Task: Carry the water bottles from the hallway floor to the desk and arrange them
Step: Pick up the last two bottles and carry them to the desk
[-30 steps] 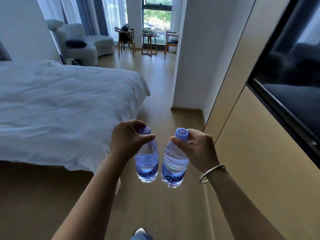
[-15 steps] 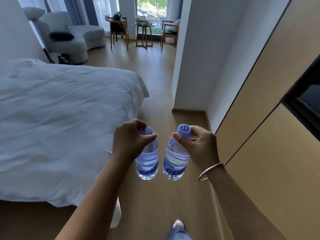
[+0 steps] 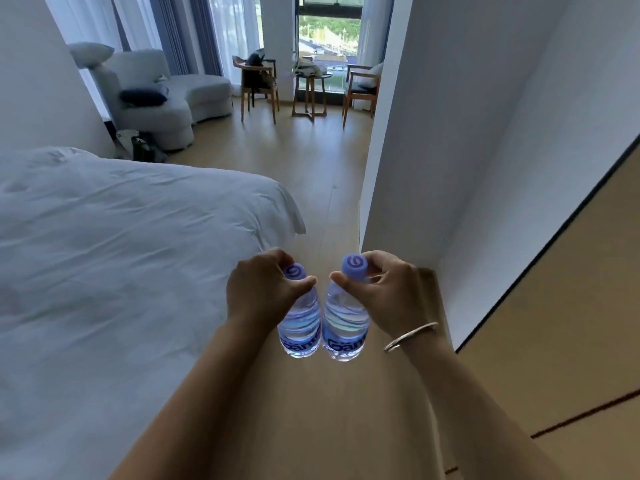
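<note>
Two clear water bottles hang side by side in the air over the wooden floor point(image 3: 311, 188), between the bed point(image 3: 121, 254) and the white wall point(image 3: 433, 150). The left hand point(image 3: 259, 292) holds the left bottle point(image 3: 300, 327) by its neck, fingers point(image 3: 304, 282) and thumb curled round just under the purple cap point(image 3: 294, 271). The right hand point(image 3: 384, 296) grips the right bottle point(image 3: 344, 327) the same way, fingers pinched at the neck below its cap point(image 3: 355, 266). Both bottles hang upright, their bodies touching or very nearly so.

Each cap carries a white spiral logo. Low on each bottle runs a blue label with white lettering; only the start can be read, "Gan" or close to it, the rest curving out of sight.

A silver bangle point(image 3: 410, 337) sits on the right wrist. To the right stand tan wooden panels point(image 3: 554, 341). Farther down the room are a pale sofa point(image 3: 166, 98) with a dark cushion, two wooden chairs point(image 3: 258, 88) either side of a small round table point(image 3: 311, 95), and a window point(image 3: 329, 32) showing greenery outside.
</note>
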Demonstrator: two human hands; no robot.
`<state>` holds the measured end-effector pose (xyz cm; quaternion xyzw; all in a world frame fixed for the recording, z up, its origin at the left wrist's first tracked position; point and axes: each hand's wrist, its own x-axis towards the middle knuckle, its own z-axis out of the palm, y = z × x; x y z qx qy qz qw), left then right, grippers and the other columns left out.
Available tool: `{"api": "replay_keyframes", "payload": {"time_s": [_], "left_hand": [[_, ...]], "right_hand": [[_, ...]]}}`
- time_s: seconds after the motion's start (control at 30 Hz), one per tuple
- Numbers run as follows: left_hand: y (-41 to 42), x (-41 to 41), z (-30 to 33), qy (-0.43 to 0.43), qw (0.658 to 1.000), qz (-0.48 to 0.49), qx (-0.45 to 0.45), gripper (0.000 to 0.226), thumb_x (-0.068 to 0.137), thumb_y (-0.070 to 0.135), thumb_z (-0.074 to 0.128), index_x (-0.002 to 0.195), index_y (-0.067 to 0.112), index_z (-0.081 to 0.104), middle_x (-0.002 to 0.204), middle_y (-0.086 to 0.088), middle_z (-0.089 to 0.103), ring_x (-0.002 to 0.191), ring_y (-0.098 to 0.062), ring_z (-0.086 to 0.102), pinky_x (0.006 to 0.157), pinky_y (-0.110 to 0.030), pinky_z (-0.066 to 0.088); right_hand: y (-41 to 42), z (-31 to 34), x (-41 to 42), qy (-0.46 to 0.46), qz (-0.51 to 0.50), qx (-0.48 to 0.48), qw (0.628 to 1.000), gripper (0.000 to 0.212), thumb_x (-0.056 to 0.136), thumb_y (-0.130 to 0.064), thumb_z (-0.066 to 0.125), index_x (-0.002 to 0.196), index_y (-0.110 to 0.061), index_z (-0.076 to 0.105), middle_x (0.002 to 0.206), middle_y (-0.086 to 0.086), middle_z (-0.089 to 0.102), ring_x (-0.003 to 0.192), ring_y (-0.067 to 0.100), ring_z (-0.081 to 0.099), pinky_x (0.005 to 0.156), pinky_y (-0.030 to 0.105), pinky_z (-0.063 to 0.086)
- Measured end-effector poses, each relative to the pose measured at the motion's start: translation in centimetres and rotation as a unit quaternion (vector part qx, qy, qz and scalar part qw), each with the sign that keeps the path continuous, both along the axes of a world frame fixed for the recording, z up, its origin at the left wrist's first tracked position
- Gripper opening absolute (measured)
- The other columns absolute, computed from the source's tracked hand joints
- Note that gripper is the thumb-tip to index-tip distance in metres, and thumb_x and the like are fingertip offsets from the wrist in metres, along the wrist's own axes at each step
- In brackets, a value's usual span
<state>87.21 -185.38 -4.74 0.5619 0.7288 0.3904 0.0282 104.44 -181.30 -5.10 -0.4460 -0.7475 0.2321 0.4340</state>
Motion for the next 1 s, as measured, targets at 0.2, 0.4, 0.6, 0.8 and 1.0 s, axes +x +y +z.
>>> {"api": "replay_keyframes", "payload": {"time_s": [0.2,0.4,0.6,0.8,1.0], "left_hand": [[9.7,-1.2,0.2,0.007,1.0,0.012,0.013,0.034,0.063,0.04,0.082,0.077,0.012,0.07,0.076,-0.005,0.071,0.07,-0.022,0.064,0.064,-0.027,0.047],[19.3,-3.7,-1.4,-0.014,1.0,0.016,0.013,0.03,0.06,0.034,0.084,0.073,0.01,0.071,0.072,-0.007,0.072,0.062,-0.018,0.062,0.061,-0.022,0.041],[31.5,-8.3,-2.1,-0.027,1.0,-0.014,-0.004,0.029,0.06,0.032,0.085,0.072,0.01,0.071,0.07,-0.006,0.071,0.059,-0.014,0.058,0.058,-0.019,0.038],[45.2,-14.3,-0.5,-0.059,0.997,-0.036,0.033,0.035,0.062,0.034,0.085,0.081,0.009,0.069,0.076,-0.005,0.07,0.064,-0.014,0.059,0.063,-0.021,0.047],[57.7,-17.8,0.1,-0.037,0.998,-0.026,0.041,0.037,0.063,0.039,0.082,0.083,0.011,0.069,0.079,-0.003,0.071,0.066,-0.012,0.056,0.064,-0.02,0.041]], "right_hand": [[10.6,0.2,-0.7,-0.002,0.017,0.014,1.0,0.037,0.069,-0.041,0.076,0.086,-0.009,0.069,0.079,0.005,0.072,0.068,0.017,0.065,0.066,0.036,0.057],[20.3,-1.5,-2.9,0.002,0.014,-0.011,1.0,0.036,0.067,-0.04,0.078,0.081,-0.008,0.069,0.072,0.006,0.07,0.063,0.019,0.064,0.06,0.036,0.055],[32.0,-2.0,-7.2,0.004,-0.005,-0.012,1.0,0.032,0.068,-0.039,0.078,0.08,-0.011,0.07,0.071,0.005,0.07,0.062,0.016,0.063,0.057,0.024,0.051],[44.8,-0.8,-12.4,0.034,-0.052,-0.001,0.998,0.031,0.069,-0.035,0.077,0.085,-0.009,0.072,0.075,0.005,0.072,0.065,0.017,0.064,0.06,0.017,0.048],[56.1,-0.6,-15.8,0.052,-0.083,-0.011,0.995,0.031,0.071,-0.032,0.077,0.087,-0.007,0.071,0.079,0.009,0.071,0.069,0.023,0.065,0.064,0.03,0.054]]}}
